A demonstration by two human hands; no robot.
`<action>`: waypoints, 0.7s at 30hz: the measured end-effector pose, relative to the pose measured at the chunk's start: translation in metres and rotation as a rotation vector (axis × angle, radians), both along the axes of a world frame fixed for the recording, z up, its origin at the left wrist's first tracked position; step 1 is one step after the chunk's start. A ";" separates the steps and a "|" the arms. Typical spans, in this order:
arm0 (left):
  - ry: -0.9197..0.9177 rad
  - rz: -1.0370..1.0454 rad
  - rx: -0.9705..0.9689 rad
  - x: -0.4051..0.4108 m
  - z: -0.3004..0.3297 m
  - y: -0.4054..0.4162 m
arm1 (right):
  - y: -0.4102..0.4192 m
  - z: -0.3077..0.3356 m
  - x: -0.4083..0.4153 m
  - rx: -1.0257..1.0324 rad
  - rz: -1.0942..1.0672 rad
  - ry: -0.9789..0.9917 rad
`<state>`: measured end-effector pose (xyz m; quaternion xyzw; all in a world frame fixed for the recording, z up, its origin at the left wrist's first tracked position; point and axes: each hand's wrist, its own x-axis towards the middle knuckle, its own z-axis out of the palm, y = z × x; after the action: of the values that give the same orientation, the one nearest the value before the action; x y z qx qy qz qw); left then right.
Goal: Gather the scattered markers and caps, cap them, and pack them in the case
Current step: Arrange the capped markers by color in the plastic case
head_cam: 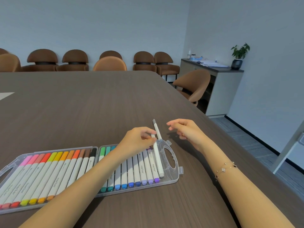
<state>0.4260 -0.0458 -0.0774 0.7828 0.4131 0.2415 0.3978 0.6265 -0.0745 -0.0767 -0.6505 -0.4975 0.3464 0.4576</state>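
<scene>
You are pinching the upper end of a white marker (pixel 157 159) between the fingers of your left hand (pixel 139 140), lying it along the right edge of the open clear case (pixel 171 162) on the brown table (pixel 98 104), while your right hand (pixel 185 130) is hovering just beside it, fingers loosely curled and gripping nothing. A second, grey-tipped marker (pixel 157 129) is lying on the table past your left fingers. The word "marker" is showing on several barrels, smaller print is staying unreadable, and your left forearm is hiding the middle markers.

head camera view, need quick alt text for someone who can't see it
A left hand pinches a white marker at the right edge of an open clear marker case filled with coloured markers on a brown table. The right hand hovers empty beside a grey-capped marker.
</scene>
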 end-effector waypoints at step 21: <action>0.254 -0.121 0.266 -0.001 -0.004 -0.007 | 0.021 -0.026 -0.012 0.066 0.139 -0.510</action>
<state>0.4250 -0.0527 -0.0812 0.8761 0.3766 0.1686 0.2494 0.6149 -0.0537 -0.1031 -0.6657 -0.6514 0.1853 0.3134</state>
